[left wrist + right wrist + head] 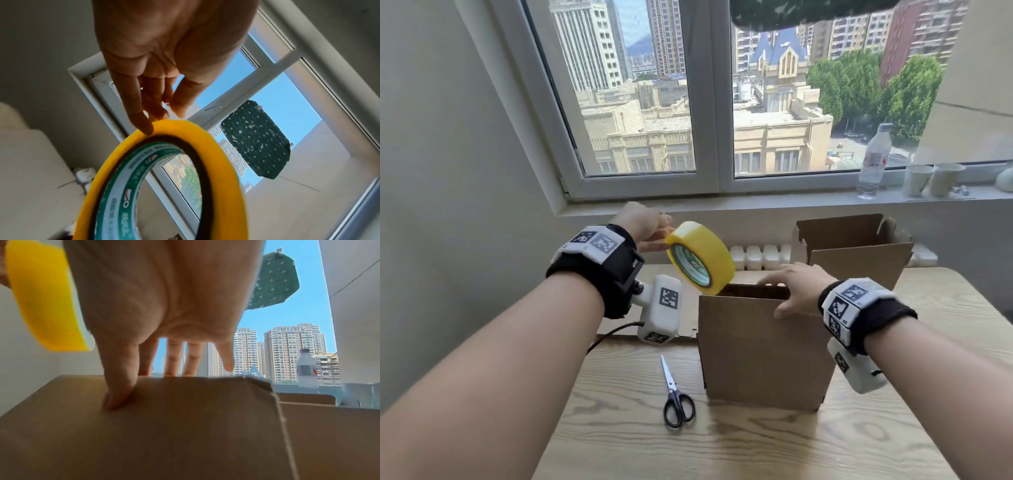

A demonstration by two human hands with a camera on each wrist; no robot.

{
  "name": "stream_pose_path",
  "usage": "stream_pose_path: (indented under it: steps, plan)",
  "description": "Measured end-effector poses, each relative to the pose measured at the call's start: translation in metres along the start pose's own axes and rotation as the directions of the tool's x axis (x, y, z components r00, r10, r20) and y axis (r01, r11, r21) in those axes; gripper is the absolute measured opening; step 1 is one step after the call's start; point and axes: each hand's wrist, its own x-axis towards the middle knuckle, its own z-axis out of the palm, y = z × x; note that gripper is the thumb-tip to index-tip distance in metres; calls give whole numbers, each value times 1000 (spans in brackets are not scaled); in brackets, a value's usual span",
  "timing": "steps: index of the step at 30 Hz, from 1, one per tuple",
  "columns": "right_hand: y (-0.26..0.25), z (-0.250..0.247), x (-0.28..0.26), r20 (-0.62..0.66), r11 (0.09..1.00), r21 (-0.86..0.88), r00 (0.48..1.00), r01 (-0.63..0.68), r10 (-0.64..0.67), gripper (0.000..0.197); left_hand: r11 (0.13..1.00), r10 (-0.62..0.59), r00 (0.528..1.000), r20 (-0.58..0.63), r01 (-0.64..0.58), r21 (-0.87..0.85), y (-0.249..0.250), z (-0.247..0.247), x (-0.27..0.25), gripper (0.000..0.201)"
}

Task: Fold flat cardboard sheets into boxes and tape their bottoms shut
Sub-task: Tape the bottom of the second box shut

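My left hand [645, 226] holds a yellow tape roll [700, 258] in the air, tilted, just above the left rear corner of a brown cardboard box [763, 353]. In the left wrist view the fingertips [146, 126] touch the roll's yellow rim [222, 162]. The box stands upright on the wooden table [722, 445]. My right hand [798, 287] rests over its top right edge. The thumb [117, 395] presses the near wall [185, 426] and the straight fingers reach across the top, their tips hidden. The roll [45, 301] shows at the upper left of the right wrist view.
Black-handled scissors [676, 394] lie on the table left of the box. A second, open box [856, 250] stands behind at the right, and flat cardboard [690, 308] lies behind at the left. A water bottle [875, 161] and paper cups [917, 180] stand on the windowsill.
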Motion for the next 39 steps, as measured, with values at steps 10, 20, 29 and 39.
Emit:
stream_pose_path:
  steps: [10,20,29,39]
  plan:
    - [21,50,7,-156,976,218,986,-16,51,24,925,-199,971,134,231,-302,-48,42,19,18]
    - [18,54,2,-180,950,296,972,-95,153,57,818,-334,901,277,423,-389,-95,92,39,13]
    - [4,41,1,-97,841,500,952,-204,289,45,847,-263,903,339,384,-367,-114,96,41,13]
    - [-11,28,9,-119,824,479,907,-303,403,25,943,-159,964,214,213,-257,-140,60,57,2]
